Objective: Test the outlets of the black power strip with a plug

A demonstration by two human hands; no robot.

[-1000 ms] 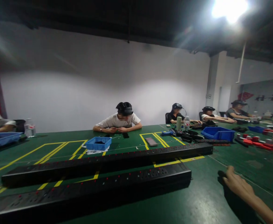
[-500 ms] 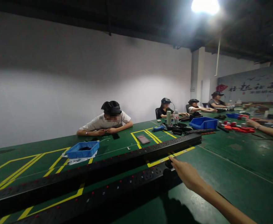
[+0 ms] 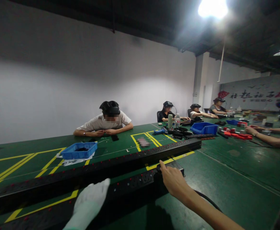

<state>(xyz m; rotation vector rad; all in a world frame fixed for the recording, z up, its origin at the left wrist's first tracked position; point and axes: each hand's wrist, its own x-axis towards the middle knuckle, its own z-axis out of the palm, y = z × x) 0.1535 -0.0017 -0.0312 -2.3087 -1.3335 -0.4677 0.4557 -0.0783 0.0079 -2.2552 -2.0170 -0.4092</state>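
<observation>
A matt, pale grey wall (image 3: 82, 86) forms the background. Below it extends the flat green tabletop (image 3: 228, 179), slightly glossy and marked with straight yellow lines (image 3: 14, 215) in rectangular patterns.

Two long, rectangular-section black power strips lie diagonally and roughly parallel on the tabletop. The near power strip (image 3: 123, 186) carries a row of socket faces and runs out of view at lower left; the far power strip (image 3: 140, 156) lies just beyond it, apart from it.

A seated co-worker (image 3: 117, 124) in a light short-sleeved top rests both forearms on the opposite edge.

Hands: the bare right hand (image 3: 174, 180) is at the right end of the near power strip, index finger extended, the other fingers closed around a black plug. The left hand (image 3: 92, 198), in a white fabric glove, is over the middle of the same strip with its fingers together; whether it grips anything cannot be told.

A shallow rectangular blue plastic tray (image 3: 79, 155) stands beyond the far power strip, with dark contents. A slope-fronted blue plastic bin (image 3: 204, 129) stands farther right.

A round-section black cable (image 3: 209, 200) curves out beside the right forearm. The rounded black plug (image 3: 158, 169) is at the near power strip's top face; its seating is hidden.
</observation>
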